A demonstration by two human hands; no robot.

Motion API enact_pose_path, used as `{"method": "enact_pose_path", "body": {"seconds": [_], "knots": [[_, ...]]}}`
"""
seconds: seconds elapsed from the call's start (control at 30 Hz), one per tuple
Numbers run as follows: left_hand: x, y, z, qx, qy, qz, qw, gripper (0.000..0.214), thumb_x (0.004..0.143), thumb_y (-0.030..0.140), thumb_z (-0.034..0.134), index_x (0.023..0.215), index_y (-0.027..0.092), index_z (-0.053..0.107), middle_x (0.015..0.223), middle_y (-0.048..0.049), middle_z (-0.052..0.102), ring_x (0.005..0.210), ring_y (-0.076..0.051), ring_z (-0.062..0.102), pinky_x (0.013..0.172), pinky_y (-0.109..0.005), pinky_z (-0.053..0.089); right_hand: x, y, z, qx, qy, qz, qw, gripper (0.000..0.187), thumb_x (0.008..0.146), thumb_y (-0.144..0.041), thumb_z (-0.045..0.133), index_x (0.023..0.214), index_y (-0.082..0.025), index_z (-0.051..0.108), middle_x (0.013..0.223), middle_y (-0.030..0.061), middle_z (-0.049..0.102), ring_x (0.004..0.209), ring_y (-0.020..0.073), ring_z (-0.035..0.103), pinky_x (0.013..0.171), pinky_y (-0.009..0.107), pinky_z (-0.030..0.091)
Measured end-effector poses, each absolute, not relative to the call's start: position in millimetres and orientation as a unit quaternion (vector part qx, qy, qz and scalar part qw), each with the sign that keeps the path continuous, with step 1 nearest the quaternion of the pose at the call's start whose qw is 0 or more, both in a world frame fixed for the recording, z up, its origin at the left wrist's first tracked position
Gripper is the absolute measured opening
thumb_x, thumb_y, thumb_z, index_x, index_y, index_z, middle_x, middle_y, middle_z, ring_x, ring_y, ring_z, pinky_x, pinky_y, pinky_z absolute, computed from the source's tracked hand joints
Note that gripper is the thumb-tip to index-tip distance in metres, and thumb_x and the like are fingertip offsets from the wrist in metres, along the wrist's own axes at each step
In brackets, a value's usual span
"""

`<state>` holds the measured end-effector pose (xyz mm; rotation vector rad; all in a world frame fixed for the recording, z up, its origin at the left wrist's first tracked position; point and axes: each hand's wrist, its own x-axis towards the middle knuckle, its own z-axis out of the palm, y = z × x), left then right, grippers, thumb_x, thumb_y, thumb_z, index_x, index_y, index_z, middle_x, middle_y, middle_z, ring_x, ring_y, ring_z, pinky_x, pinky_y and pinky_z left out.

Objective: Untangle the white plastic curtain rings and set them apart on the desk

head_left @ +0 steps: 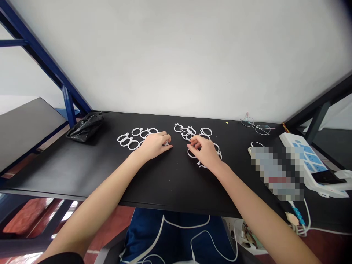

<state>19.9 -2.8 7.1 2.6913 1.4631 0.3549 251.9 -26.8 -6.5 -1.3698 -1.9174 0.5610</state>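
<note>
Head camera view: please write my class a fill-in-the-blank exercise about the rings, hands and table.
1. The white rings lie in ____ groups on the black table.
2. The left hand rests on the ____ group.
3. The glasses lie to the ____ of the right hand.
4. The crumpled bag is ____ in colour.
Missing words: two; left; right; black.

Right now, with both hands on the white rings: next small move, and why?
Probably pinch the ring at the fingertips of the right hand and lift it slightly. It lies against other rings in the right cluster, so a small lift should separate it. The left hand rests flat at the edge of the left cluster. I cannot tell whether either hand grips anything.
</note>
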Motion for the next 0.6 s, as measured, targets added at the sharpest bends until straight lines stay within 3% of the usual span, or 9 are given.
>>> {"method": "enact_pose_path", "body": {"seconds": [0.23,0.47,0.6], "knots": [[19.9,-3.8,5.3,0.867,0.481,0.129,0.020,0.017,0.091,0.033,0.058,0.100,0.020,0.063,0.102,-0.0026,0.061,0.067,-0.013,0.060,0.056,-0.024,0.037,249.0,-27.5,-10.0,-0.479,-0.770,0.217,0.361,0.006,0.081,-0.018,0.063,0.085,-0.021,0.060,0.084,0.0020,0.067,0.078,0.0183,0.066,0.076,0.034,0.053],[20.2,-5.2,4.7,0.861,0.482,0.164,0.021,0.018,0.094,0.033,0.052,0.097,0.019,0.064,0.099,-0.0027,0.061,0.068,-0.012,0.059,0.055,-0.023,0.037,248.4,-28.8,-9.9,-0.446,-0.781,0.216,0.380,0.007,0.082,-0.016,0.060,0.087,-0.021,0.061,0.086,0.0029,0.066,0.083,0.0186,0.064,0.076,0.033,0.055],[20.6,-5.5,5.2,0.860,0.477,0.179,0.014,0.019,0.094,0.033,0.051,0.095,0.019,0.064,0.095,-0.0025,0.063,0.068,-0.012,0.058,0.054,-0.023,0.035,252.6,-25.3,-11.6,-0.465,-0.783,0.190,0.366,0.021,0.078,-0.006,0.051,0.088,-0.020,0.062,0.091,0.0040,0.067,0.088,0.0203,0.064,0.078,0.036,0.054]]}}
